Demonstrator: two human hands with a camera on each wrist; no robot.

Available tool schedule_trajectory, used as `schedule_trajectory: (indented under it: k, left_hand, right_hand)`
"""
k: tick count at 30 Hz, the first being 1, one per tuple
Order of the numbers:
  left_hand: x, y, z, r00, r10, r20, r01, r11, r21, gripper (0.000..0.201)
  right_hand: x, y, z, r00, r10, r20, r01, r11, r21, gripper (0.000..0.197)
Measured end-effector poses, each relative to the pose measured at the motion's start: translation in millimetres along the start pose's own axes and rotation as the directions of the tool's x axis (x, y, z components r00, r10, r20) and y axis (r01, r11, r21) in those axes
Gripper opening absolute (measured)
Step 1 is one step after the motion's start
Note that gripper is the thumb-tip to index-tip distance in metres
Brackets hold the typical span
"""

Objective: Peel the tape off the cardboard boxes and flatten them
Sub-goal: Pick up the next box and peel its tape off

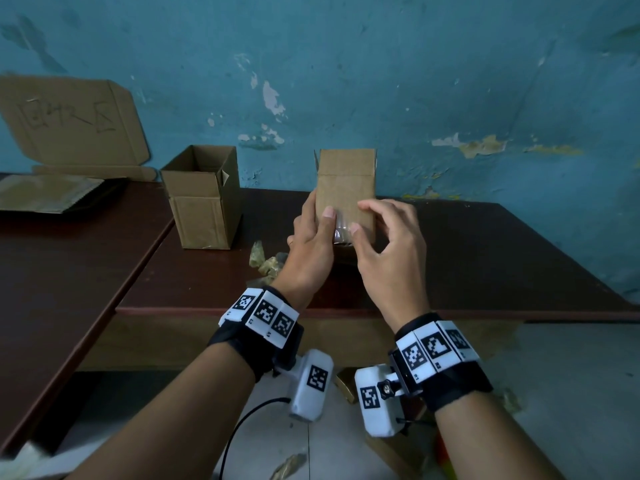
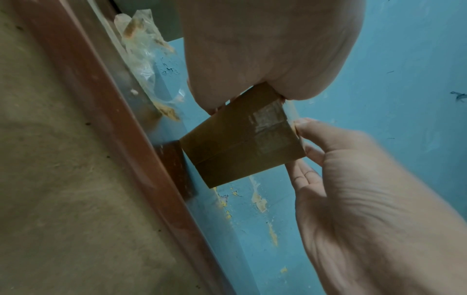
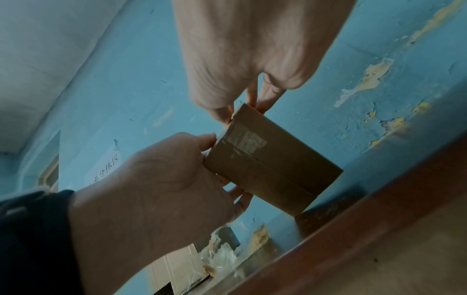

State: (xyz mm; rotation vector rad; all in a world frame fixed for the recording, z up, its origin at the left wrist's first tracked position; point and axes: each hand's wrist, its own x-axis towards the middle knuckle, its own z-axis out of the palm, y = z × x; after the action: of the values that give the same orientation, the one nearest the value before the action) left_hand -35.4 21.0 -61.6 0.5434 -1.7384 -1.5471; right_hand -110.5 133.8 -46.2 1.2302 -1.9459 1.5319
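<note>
I hold a small brown cardboard box (image 1: 346, 181) upright above the dark table (image 1: 485, 258), near the blue wall. My left hand (image 1: 311, 244) grips its left side, thumb on the front face. My right hand (image 1: 388, 244) pinches the lower right part, with its thumb tip on a strip of clear tape (image 1: 341, 232). In the left wrist view the tape (image 2: 267, 123) runs across the seam of the box (image 2: 240, 151), beside my right hand (image 2: 366, 189). In the right wrist view the tape (image 3: 247, 139) sits near the box (image 3: 272, 169) corner, with my left hand (image 3: 164, 179) holding the box's edge.
An open empty cardboard box (image 1: 202, 199) stands on the table to the left. A wad of peeled tape (image 1: 266, 261) lies by my left wrist. A flattened carton with writing (image 1: 72, 123) leans on the wall above flat sheets (image 1: 45, 195).
</note>
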Motion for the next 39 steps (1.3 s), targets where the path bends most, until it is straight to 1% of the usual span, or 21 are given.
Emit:
schedule_trajectory:
  k: [2,9,13,15,17,19,20,21,23,24,27,30,37,39]
  left_hand:
    - [-1,0,0,1.0,0.011,0.004,-0.011,1.0,0.011,0.063]
    - [-6,7,3,1.0,0.015,-0.004,-0.015,0.999,0.048,0.074]
    - [-8,10,4,1.0,0.006,-0.008,-0.005,0.997,0.081,0.069]
    - [-9,10,4,1.0,0.011,-0.007,-0.01,0.995,0.1,0.062]
    - [-10,10,4,1.0,0.006,-0.008,-0.005,0.993,0.118,0.055]
    - [-11,12,4,1.0,0.003,-0.004,-0.002,0.991,0.134,0.055]
    - [-12,13,4,1.0,0.002,-0.001,-0.002,0.99,0.143,0.055]
    - [-12,14,4,1.0,-0.001,0.001,0.001,0.989,0.146,0.055]
    - [-11,15,4,1.0,-0.016,0.001,0.016,0.99,0.143,0.055]
    - [-11,14,4,1.0,-0.023,0.0,0.022,0.989,0.143,0.055]
    - [-12,15,5,1.0,-0.028,0.001,0.027,0.989,0.149,0.055]
    - [-13,17,6,1.0,-0.031,0.002,0.03,0.99,0.14,0.055]
    - [-12,15,6,0.999,-0.039,-0.001,0.038,0.986,0.161,0.056]
    - [-11,15,6,0.999,-0.035,-0.002,0.035,0.987,0.156,0.056]
  right_hand:
    - [0,1,-1,1.0,-0.001,0.01,0.001,1.0,-0.007,0.029]
    - [0,5,-1,0.999,-0.034,-0.024,0.034,0.999,-0.032,0.026]
    - [1,6,-2,0.999,-0.035,-0.021,0.035,0.999,-0.032,0.024]
    - [2,7,-3,1.0,-0.028,-0.014,0.027,0.999,-0.032,0.023]
    - [2,7,-3,1.0,-0.021,-0.004,0.021,0.999,-0.03,0.018]
    - [2,7,-4,1.0,-0.012,-0.001,0.012,1.0,-0.023,0.011]
    - [2,7,-4,1.0,-0.004,0.003,0.004,1.0,-0.014,0.012]
    - [2,7,-4,1.0,0.012,0.017,-0.012,1.0,0.005,0.017]
    - [2,7,-5,0.998,0.045,0.045,-0.047,0.998,0.042,0.036]
    - [2,7,-4,0.998,0.045,0.039,-0.047,0.998,0.041,0.04]
    - [2,9,-2,1.0,0.004,-0.025,-0.004,1.0,-0.001,0.034]
    - [1,9,-1,0.998,-0.031,-0.049,0.03,0.999,-0.024,0.028]
    - [3,10,-2,1.0,-0.012,-0.023,0.012,1.0,-0.02,0.019]
    - [3,7,-4,1.0,0.02,0.001,-0.02,1.0,-0.013,0.022]
